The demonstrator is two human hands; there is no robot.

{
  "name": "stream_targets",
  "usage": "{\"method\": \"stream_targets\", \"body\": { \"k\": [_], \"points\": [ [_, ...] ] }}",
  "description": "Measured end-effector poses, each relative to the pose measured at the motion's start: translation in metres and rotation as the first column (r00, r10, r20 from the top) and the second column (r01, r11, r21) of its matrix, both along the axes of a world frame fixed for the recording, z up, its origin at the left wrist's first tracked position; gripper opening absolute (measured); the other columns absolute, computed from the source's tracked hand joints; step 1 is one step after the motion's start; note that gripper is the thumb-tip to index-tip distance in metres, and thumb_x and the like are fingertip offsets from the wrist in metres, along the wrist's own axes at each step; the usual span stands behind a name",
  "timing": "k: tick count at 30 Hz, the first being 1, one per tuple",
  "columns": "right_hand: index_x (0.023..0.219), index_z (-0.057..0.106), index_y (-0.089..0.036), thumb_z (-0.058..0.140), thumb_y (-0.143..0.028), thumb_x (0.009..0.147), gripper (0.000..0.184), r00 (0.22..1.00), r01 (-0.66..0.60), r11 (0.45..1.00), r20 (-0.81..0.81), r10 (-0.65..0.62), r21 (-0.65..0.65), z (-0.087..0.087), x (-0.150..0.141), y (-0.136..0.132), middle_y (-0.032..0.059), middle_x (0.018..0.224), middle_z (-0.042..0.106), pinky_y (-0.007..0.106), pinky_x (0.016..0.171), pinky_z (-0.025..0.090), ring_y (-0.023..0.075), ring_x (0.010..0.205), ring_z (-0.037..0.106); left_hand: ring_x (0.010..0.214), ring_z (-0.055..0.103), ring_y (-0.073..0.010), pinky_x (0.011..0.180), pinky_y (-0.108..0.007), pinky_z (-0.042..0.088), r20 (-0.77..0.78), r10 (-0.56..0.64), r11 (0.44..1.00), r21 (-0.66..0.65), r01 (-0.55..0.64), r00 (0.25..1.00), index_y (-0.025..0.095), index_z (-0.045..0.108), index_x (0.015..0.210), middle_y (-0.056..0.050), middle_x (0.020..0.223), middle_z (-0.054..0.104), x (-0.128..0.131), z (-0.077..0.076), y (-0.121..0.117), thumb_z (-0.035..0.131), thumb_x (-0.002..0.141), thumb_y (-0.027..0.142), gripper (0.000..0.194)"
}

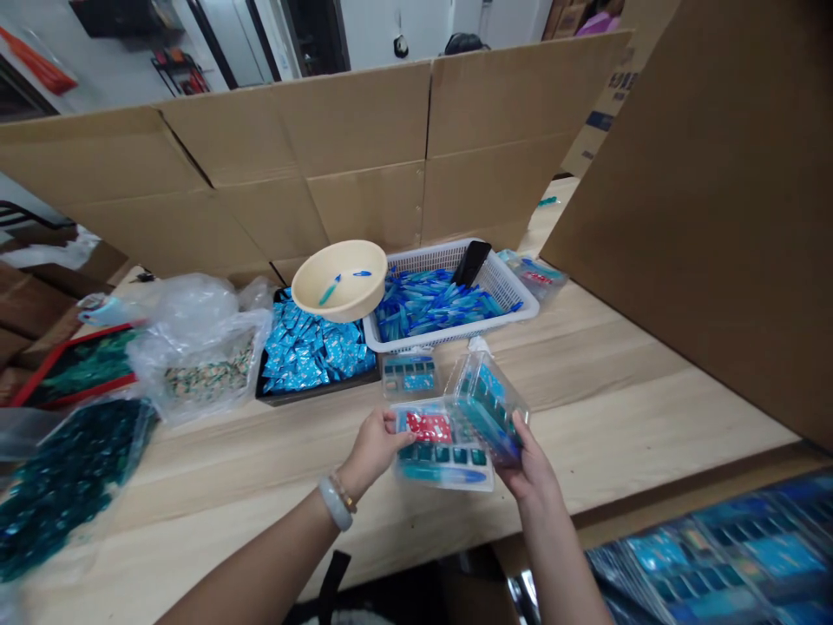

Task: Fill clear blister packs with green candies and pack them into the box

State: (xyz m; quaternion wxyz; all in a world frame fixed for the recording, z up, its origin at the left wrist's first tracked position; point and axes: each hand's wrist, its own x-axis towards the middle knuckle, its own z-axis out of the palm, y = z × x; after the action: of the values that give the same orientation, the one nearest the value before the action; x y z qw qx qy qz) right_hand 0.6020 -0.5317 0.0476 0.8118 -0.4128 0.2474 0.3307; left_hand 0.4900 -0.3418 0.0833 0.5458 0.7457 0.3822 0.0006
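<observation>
Both my hands hold an opened clear plastic case (449, 443) above the wooden table (625, 408). My left hand (372, 451) grips its left edge. My right hand (528, 462) grips the raised lid (487, 401) on the right side. The tray part holds a red packet, several small teal pieces and a blue stick. Another closed clear case (409, 373) lies on the table just behind it.
A white basket (514, 304) with blue sticks, a dark tray of blue packets (312, 351) and a cream bowl (338, 278) stand behind. Plastic bags (195, 347) with small pieces lie left. Cardboard walls (364, 156) surround the table. Stacked filled cases (729, 555) lie at bottom right.
</observation>
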Motion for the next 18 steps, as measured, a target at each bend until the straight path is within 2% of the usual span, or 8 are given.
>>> {"method": "stream_targets", "body": {
  "k": [5, 7, 9, 11, 14, 16, 18],
  "points": [
    [0.085, 0.058, -0.026, 0.061, -0.039, 0.067, 0.023, 0.995, 0.011, 0.993, 0.096, 0.000, -0.114, 0.005, -0.001, -0.002, -0.0041, 0.079, 0.068, 0.029, 0.064, 0.052, 0.0164, 0.070, 0.064, 0.071, 0.051, -0.0137, 0.065, -0.026, 0.039, 0.130, -0.040, 0.994, 0.106, 0.026, 0.991, 0.013, 0.050, 0.084, -0.003, 0.080, 0.054, -0.004, 0.006, -0.010, 0.061, 0.060, 0.020, 0.027],
    [0.085, 0.058, -0.027, 0.061, -0.040, 0.066, 0.023, 0.995, 0.032, 0.992, 0.102, -0.019, -0.124, 0.007, 0.000, -0.003, -0.0049, 0.077, 0.068, 0.028, 0.063, 0.052, 0.0153, 0.069, 0.064, 0.073, 0.051, -0.0134, 0.068, -0.027, 0.040, 0.201, -0.029, 0.997, 0.071, 0.015, 0.979, 0.014, 0.048, 0.089, -0.003, 0.081, 0.054, -0.005, 0.010, -0.016, 0.060, 0.063, 0.020, 0.029],
    [0.084, 0.058, -0.027, 0.062, -0.040, 0.066, 0.022, 0.995, 0.065, 0.991, 0.076, -0.057, -0.113, 0.011, 0.000, -0.005, -0.0056, 0.075, 0.068, 0.026, 0.061, 0.052, 0.0142, 0.066, 0.063, 0.071, 0.053, -0.0123, 0.068, -0.027, 0.042, 0.257, 0.040, 0.998, -0.061, -0.025, 0.966, 0.016, 0.043, 0.099, -0.002, 0.081, 0.053, -0.004, 0.014, -0.022, 0.060, 0.064, 0.022, 0.039],
    [0.083, 0.058, -0.026, 0.062, -0.039, 0.066, 0.021, 0.995, 0.089, 0.991, 0.054, -0.084, -0.104, 0.015, 0.001, -0.007, -0.0052, 0.073, 0.068, 0.026, 0.060, 0.053, 0.0141, 0.063, 0.063, 0.071, 0.054, -0.0121, 0.068, -0.027, 0.043, 0.288, 0.124, 0.968, -0.244, -0.053, 0.950, 0.016, 0.040, 0.106, -0.002, 0.085, 0.054, -0.002, 0.017, -0.026, 0.061, 0.063, 0.022, 0.048],
    [0.085, 0.059, -0.025, 0.062, -0.039, 0.066, 0.024, 0.995, 0.081, 0.993, 0.058, -0.076, -0.090, 0.022, 0.004, -0.008, -0.0033, 0.075, 0.068, 0.028, 0.063, 0.053, 0.0154, 0.065, 0.064, 0.080, 0.056, -0.0146, 0.073, -0.028, 0.043, 0.309, 0.160, 0.866, -0.499, 0.016, 0.938, 0.013, 0.047, 0.102, -0.007, 0.094, 0.056, 0.002, 0.024, -0.026, 0.062, 0.064, 0.022, 0.042],
    [0.087, 0.059, -0.026, 0.062, -0.040, 0.066, 0.026, 0.996, 0.053, 0.996, 0.075, -0.047, -0.075, 0.027, 0.007, -0.009, -0.0029, 0.079, 0.068, 0.031, 0.068, 0.052, 0.0164, 0.071, 0.064, 0.079, 0.057, -0.0150, 0.071, -0.026, 0.044, 0.306, 0.188, 0.797, -0.603, 0.037, 0.933, 0.013, 0.049, 0.099, -0.007, 0.091, 0.059, 0.003, 0.031, -0.020, 0.064, 0.063, 0.021, 0.040],
    [0.088, 0.058, -0.028, 0.059, -0.043, 0.067, 0.025, 0.995, 0.028, 0.998, 0.094, -0.022, -0.061, 0.030, 0.012, -0.010, -0.0034, 0.083, 0.068, 0.034, 0.072, 0.051, 0.0177, 0.078, 0.063, 0.075, 0.058, -0.0144, 0.065, -0.025, 0.045, 0.297, 0.231, 0.753, -0.658, 0.023, 0.926, 0.014, 0.048, 0.102, -0.006, 0.090, 0.060, 0.002, 0.042, -0.007, 0.066, 0.062, 0.021, 0.044]
  ]
}}
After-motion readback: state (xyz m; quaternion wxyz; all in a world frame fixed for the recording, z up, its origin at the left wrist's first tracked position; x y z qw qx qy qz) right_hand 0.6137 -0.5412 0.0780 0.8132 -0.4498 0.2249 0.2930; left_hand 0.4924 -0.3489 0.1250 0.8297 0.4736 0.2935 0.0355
